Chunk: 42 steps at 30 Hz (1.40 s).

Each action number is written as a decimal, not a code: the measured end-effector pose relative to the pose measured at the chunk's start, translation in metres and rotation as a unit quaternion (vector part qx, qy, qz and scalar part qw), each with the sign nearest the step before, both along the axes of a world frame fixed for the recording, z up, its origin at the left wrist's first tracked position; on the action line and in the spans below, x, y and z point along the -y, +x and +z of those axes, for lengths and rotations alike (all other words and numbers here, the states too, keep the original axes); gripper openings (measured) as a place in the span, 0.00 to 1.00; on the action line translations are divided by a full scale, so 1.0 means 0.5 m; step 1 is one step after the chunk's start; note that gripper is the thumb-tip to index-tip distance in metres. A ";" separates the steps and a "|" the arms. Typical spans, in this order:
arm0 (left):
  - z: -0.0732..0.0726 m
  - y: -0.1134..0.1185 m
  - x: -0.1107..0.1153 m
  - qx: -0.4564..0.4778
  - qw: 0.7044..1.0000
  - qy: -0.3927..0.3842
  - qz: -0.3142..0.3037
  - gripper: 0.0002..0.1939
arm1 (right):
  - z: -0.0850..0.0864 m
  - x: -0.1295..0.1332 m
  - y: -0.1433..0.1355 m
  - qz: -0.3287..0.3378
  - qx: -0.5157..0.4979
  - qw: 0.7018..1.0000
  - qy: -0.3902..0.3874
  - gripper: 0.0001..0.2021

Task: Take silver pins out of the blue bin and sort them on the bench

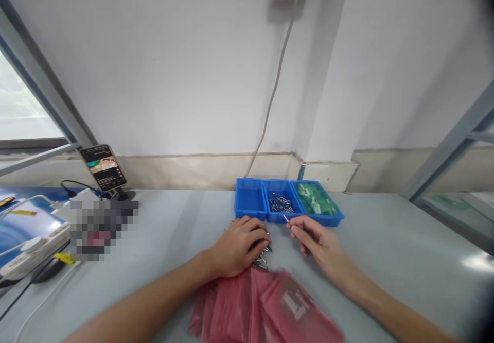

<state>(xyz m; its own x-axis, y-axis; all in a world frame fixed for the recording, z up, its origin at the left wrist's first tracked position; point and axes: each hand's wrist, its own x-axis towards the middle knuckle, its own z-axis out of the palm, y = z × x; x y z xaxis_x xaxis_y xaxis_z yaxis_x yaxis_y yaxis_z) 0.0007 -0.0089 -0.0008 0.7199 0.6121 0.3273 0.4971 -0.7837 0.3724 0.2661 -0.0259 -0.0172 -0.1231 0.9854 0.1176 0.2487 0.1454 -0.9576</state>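
My left hand (243, 245) lies palm down over a pile of small metal pins (262, 259) on the table. Its fingers are bent and a little apart, and the hand hides most of the pile. Between the thumb and forefinger of my right hand (314, 237) is one slim silvery metal pin (286, 219), just in front of the blue trays. Below my left hand lie several pink plastic bags (235, 307), overlapping. The rightmost pink bag (304, 317) shows pale pieces inside.
Three blue trays stand in a row: a bare left tray (250, 199), a middle tray (283, 218) with metal pins, and a right tray (334, 220) holding green bags (318, 199). At left are a phone (103, 168) on a stand, a power strip (34, 250) and cables.
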 end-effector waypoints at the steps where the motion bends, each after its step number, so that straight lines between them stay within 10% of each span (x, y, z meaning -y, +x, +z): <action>1: 0.000 0.000 0.000 0.000 1.000 0.000 0.000 0.13 | -0.001 0.000 0.000 -0.003 -0.002 1.000 0.001 0.23; 42: -0.001 0.001 0.000 0.002 1.000 -0.009 0.005 0.12 | 0.015 0.009 -0.001 -0.017 -0.044 0.999 -0.022 0.21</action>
